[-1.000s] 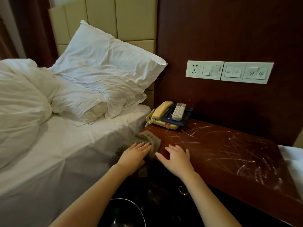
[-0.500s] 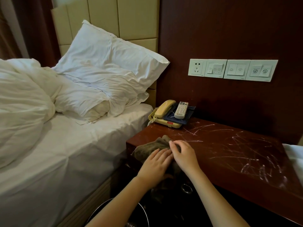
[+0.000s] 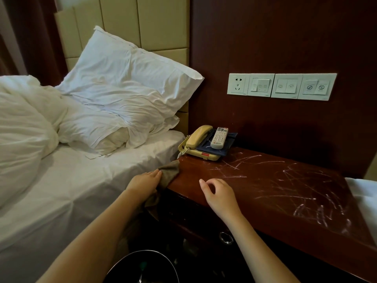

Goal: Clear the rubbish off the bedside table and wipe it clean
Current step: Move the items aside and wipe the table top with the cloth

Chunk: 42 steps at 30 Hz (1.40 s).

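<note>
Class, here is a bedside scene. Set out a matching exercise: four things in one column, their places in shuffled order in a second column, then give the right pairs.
Things
1. cloth
2. remote control
3. pillow
4. switch panel

Places
A. on the wall above the bedside table
B. leaning against the headboard
C. pressed by the left hand at the table's left edge
D. on the blue pad beside the telephone handset

Pairs: 1-C, 2-D, 3-B, 4-A

My left hand (image 3: 145, 180) flat against the brown cloth (image 3: 171, 170) at the bedside table's (image 3: 275, 193) left edge, my right hand (image 3: 220, 196) loosely curled over the scratched top, holding nothing, phone (image 3: 196, 142) and remote (image 3: 219, 137) at the back corner, bin (image 3: 142, 262) below.
</note>
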Available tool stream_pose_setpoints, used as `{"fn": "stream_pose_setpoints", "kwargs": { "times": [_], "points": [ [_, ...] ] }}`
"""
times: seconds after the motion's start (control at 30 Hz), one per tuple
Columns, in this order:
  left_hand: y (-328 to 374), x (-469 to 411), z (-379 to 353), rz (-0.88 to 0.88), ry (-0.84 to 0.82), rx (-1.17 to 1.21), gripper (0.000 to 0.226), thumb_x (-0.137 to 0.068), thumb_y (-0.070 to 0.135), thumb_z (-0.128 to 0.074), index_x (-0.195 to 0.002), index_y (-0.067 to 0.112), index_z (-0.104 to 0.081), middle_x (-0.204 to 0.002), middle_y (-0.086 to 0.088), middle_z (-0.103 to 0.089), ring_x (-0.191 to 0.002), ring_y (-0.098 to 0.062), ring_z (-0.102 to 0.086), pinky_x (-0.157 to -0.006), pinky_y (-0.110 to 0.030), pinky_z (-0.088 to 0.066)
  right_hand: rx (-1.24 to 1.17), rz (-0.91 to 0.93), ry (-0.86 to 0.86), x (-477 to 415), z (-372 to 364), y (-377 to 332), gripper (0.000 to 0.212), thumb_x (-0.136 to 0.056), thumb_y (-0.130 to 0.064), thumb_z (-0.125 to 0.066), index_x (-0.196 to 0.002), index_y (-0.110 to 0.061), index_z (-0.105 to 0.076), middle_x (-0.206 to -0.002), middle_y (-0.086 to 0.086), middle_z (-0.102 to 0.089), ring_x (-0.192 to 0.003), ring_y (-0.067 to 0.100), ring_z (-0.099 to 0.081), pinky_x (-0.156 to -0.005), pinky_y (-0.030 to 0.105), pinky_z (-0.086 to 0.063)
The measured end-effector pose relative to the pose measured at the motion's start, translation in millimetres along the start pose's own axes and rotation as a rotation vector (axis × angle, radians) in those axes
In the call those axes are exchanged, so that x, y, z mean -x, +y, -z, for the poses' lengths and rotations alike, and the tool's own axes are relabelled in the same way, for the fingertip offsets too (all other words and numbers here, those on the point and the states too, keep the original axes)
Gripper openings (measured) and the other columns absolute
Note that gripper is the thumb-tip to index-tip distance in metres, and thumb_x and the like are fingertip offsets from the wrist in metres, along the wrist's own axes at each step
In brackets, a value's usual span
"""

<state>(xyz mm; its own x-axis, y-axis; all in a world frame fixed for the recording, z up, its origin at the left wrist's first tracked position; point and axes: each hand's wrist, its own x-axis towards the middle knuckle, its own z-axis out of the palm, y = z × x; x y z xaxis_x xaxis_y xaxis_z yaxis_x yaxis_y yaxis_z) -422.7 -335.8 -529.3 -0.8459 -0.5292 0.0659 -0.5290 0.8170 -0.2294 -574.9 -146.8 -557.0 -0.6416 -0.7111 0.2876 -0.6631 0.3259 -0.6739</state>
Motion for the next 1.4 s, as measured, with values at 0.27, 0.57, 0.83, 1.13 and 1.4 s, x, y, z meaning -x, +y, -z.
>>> {"fn": "stream_pose_setpoints", "kwargs": {
  "times": [0.27, 0.57, 0.83, 1.13, 1.4],
  "points": [
    [39.3, 7.7, 9.0, -0.23, 0.074, -0.026, 0.077, -0.093, 0.033, -0.054, -0.152, 0.016, -0.008, -0.159, -0.003, -0.01, -0.146, -0.015, -0.013, -0.117, -0.028, -0.007, 0.048, 0.012, -0.019, -0.9, -0.2, -4.4, 0.057, -0.092, -0.062, -0.038, -0.115, -0.016, -0.064, -0.117, -0.003, -0.061, -0.111, 0.014, -0.053, -0.102, 0.039, -0.042],
    [145.2, 24.8, -18.2, -0.419, 0.297, 0.209, 0.051, -0.09, 0.047, -0.036, -0.123, 0.019, -0.062, -0.123, 0.0, -0.064, -0.12, -0.018, -0.057, -0.108, -0.035, -0.032, -0.158, -0.064, 0.059, 1.9, 7.2, -7.6, 0.041, -0.097, -0.047, -0.042, -0.115, -0.016, -0.063, -0.114, -0.001, -0.06, -0.102, 0.009, -0.051, -0.084, 0.022, -0.037],
    [78.5, 26.3, -53.8, 0.05, 0.441, 0.456, 0.063, -0.087, 0.038, -0.025, -0.144, 0.012, -0.036, -0.149, -0.008, -0.038, -0.141, -0.02, -0.03, -0.119, -0.03, -0.002, -0.204, -0.054, 0.068, -0.4, 6.4, -2.1, 0.038, -0.095, -0.052, -0.042, -0.095, -0.021, -0.064, -0.097, -0.004, -0.062, -0.095, 0.011, -0.056, -0.079, 0.024, -0.04],
    [110.8, -7.6, -19.6, 0.77, 0.489, 1.36, 0.073, -0.1, 0.021, -0.038, -0.148, 0.003, 0.014, -0.157, -0.008, 0.021, -0.145, -0.022, 0.015, -0.115, -0.031, 0.0, -0.148, -0.035, 0.08, 1.1, 5.4, -5.8, 0.05, -0.094, -0.055, -0.043, -0.11, -0.014, -0.065, -0.11, -0.003, -0.061, -0.104, 0.01, -0.054, -0.084, 0.022, -0.038],
    [194.6, 10.1, -0.9, 0.93, 0.199, 1.554, 0.084, -0.099, 0.029, -0.043, -0.144, -0.003, 0.02, -0.156, -0.015, 0.021, -0.145, -0.026, 0.014, -0.118, -0.033, 0.004, -0.127, -0.028, 0.069, 1.1, 4.7, -8.0, 0.05, -0.093, -0.055, -0.045, -0.113, -0.013, -0.064, -0.111, -0.002, -0.06, -0.105, 0.012, -0.054, -0.085, 0.023, -0.04]
  ]
}}
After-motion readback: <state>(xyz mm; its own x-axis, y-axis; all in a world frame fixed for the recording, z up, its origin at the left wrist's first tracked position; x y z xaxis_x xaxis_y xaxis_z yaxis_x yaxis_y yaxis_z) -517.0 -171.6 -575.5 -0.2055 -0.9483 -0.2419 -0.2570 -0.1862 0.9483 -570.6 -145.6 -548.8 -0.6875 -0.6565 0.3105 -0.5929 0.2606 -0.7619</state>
